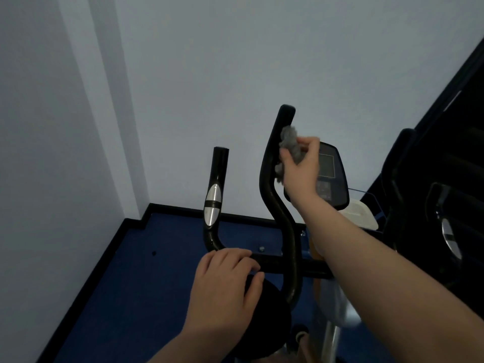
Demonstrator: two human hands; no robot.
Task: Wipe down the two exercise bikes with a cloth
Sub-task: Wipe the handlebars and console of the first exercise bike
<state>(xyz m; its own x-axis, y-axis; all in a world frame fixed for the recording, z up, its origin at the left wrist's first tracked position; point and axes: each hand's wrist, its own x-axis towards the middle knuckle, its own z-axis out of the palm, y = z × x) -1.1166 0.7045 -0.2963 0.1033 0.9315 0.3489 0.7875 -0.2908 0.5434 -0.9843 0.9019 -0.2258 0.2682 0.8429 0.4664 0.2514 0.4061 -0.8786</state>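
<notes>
An exercise bike stands in front of me in a room corner, with black handlebars. My right hand (301, 166) grips a crumpled grey cloth (289, 145) and presses it against the tall curved handlebar (272, 179) near its top. My left hand (225, 286) rests on the horizontal crossbar (272, 263), fingers curled over it beside the shorter left handle (216, 195), which carries silver pulse sensors. The bike's console (330, 169) shows partly behind my right hand. A second bike's dark handlebar with a silver sensor (449, 237) appears at the right edge.
White walls meet in a corner at the left, with a black skirting board (125, 231) along a blue floor (146, 271). A dark panel (445, 106) rises at the right. A white container (358, 213) sits behind the console. The black seat (264, 305) lies below my left hand.
</notes>
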